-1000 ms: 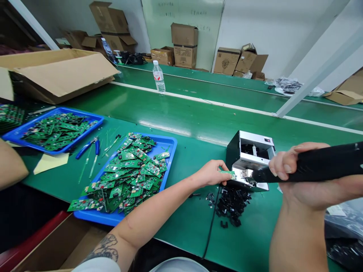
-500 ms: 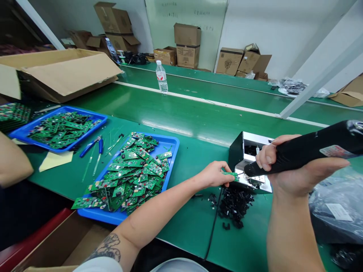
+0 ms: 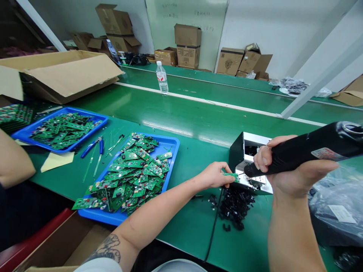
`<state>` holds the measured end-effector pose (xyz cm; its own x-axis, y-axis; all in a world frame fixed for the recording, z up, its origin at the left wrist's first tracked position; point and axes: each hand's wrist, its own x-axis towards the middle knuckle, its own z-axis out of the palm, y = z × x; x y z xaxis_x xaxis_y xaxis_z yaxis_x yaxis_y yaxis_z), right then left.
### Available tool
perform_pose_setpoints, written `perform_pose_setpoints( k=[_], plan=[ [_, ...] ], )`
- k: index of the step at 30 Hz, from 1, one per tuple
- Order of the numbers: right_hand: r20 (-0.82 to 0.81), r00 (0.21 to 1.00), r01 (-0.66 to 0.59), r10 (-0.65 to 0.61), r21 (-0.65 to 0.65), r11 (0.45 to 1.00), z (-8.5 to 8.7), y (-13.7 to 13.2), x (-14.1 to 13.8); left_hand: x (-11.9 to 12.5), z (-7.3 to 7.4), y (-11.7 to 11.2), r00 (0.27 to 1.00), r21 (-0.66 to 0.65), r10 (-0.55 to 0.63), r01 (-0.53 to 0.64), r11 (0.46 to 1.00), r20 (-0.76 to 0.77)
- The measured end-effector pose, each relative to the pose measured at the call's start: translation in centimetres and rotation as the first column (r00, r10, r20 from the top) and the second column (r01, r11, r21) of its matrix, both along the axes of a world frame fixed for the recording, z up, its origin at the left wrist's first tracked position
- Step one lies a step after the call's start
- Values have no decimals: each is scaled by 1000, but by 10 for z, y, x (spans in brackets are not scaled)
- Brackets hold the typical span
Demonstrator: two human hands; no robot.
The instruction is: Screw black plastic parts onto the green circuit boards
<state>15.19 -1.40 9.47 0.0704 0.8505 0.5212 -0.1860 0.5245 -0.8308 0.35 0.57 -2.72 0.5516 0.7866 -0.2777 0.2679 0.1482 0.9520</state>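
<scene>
The left hand (image 3: 214, 175) pinches a small green circuit board (image 3: 230, 176) at the front of a silver machine (image 3: 249, 149) at 3 o'clock. The right hand (image 3: 286, 170) grips a black power tool (image 3: 300, 158), its tip at the board. Many boards remain heaped on a blue tray (image 3: 173, 145) at 8 o'clock and another tray (image 3: 85, 112) at 10 o'clock; black parts (image 3: 235, 207) lie piled at 4 o'clock.

My left grip (image 3: 215, 175) pinches a small green circuit board (image 3: 231, 175) at the front of a silver metal machine (image 3: 246, 151), and my right grip (image 3: 286, 175) wraps a black power tool (image 3: 309, 155), its tip just beside the board. Black plastic parts (image 3: 235, 211) lie heaped on the green surface (image 3: 193, 230), with a blue tray (image 3: 99, 216) of boards to my left.
</scene>
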Motion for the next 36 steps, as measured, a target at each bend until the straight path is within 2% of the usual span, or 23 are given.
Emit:
perform_pose_setpoints(
  k=[4, 15, 23, 36],
  plan=[
    [-25, 998, -58, 58, -1, 998, 2, -2, -1, 0, 4, -1, 1000, 1, -1, 1, 1000, -8],
    [-9, 997, -72, 73, 25, 997, 2, -4, 0, -1, 7, -1, 1000, -2, 3, -3, 1000, -18],
    [32, 998, -46, 47, -5, 999, -1, -8, 0, 0, 8, -1, 1000, 9, -6, 6, 1000, -23],
    [45, 992, -119, 120, -10, 993, -6, -11, 0, 3, 13, -2, 1000, -20, -1, 0, 1000, -24]
  ],
)
